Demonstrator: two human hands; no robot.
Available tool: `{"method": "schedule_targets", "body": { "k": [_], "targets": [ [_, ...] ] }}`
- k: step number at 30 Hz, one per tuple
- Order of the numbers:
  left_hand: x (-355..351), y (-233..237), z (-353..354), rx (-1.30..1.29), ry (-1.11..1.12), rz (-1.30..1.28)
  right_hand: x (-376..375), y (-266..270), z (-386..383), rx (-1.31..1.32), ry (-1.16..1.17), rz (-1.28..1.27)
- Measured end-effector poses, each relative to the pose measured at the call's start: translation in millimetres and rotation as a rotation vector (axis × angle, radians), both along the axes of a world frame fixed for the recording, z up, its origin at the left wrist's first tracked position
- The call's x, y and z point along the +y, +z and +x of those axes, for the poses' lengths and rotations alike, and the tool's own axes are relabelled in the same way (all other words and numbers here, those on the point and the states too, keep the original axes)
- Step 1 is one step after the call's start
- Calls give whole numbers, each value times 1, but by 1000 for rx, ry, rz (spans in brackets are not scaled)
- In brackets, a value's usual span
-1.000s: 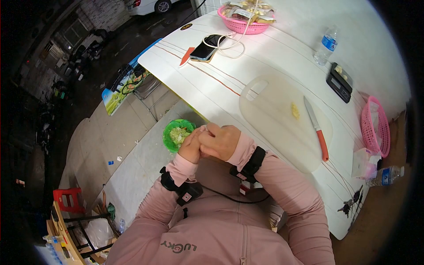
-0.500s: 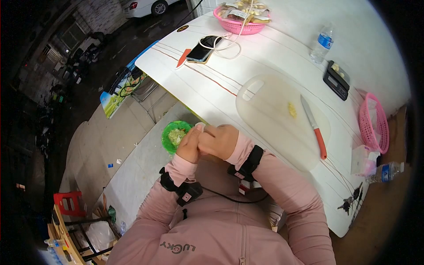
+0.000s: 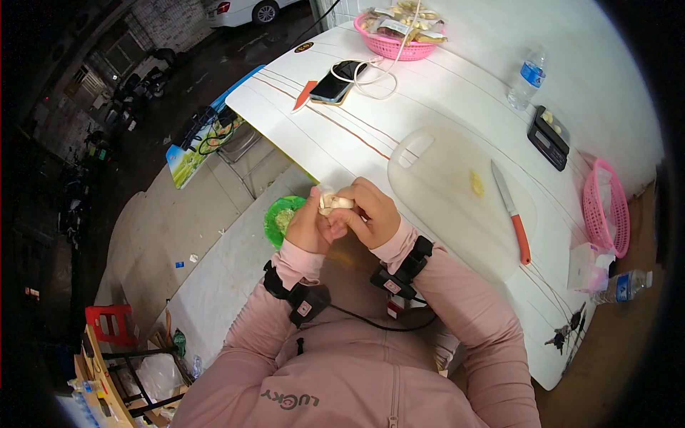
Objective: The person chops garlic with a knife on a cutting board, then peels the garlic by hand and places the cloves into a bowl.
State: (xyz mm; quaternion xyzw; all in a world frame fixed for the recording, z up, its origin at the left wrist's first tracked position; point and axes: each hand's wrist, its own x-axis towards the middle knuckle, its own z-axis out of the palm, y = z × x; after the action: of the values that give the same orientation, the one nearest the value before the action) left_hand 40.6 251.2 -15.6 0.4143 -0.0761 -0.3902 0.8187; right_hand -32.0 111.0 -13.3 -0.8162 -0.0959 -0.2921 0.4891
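Note:
Between my two hands is a pale garlic bulb (image 3: 332,202), partly broken, with papery white skin at its top. My left hand (image 3: 308,227) grips its left side, fingers curled. On the other side, the fingers and thumb of my right hand (image 3: 374,212) pinch it. Just below and left of my left hand is a green bowl-like container (image 3: 274,232) with pale scraps (image 3: 283,218) in it, partly covered by that hand. To the right, a white cutting board (image 3: 435,192) lies on the table, bearing a small yellowish chopped heap (image 3: 477,183) and an orange-handled knife (image 3: 511,207).
On the white table (image 3: 335,150) are a phone (image 3: 335,84) with a white cable, a small orange knife (image 3: 305,95), a pink basket (image 3: 399,48) of packets, a water bottle (image 3: 526,82), a black scale (image 3: 548,143), another pink basket (image 3: 606,207) and keys (image 3: 564,332).
My hands have parted slightly and turned, exposing the garlic bulb that was mostly covered before. The view has shifted a little; the table items stay put.

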Motion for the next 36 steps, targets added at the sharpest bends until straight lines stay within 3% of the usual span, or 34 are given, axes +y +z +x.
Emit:
{"method": "schedule_targets", "body": {
  "k": [4, 8, 14, 18, 23, 26, 29, 31, 33, 36],
  "targets": [
    [6, -20, 15, -14, -42, -112, 0, 2, 1, -26, 0, 47],
    [-1, -4, 6, -39, 46, -61, -1, -3, 3, -46, -31, 87],
    [-5, -16, 16, -206, -55, -172, -2, -8, 9, -158, -87, 97],
    [-13, -16, 17, -148, 58, -185, -2, -12, 11, -179, -110, 125],
    [-14, -39, 49, -110, 24, -328, -5, -11, 13, -189, -152, 404],
    [-24, -30, 63, -277, 198, -60, -9, -18, 19, -216, -181, 454],
    [-39, -32, 84, -429, 272, 69, -13, -25, 23, -221, -208, 371],
    [-44, -36, 98, -401, 267, 48, -10, -23, 22, -228, -178, 439],
    [-53, -34, 113, -782, 290, 168, -8, -21, 23, -233, -148, 508],
    [-57, -41, 129, -918, 258, 340, -8, -23, 24, -249, -196, 461]
  ]
}}
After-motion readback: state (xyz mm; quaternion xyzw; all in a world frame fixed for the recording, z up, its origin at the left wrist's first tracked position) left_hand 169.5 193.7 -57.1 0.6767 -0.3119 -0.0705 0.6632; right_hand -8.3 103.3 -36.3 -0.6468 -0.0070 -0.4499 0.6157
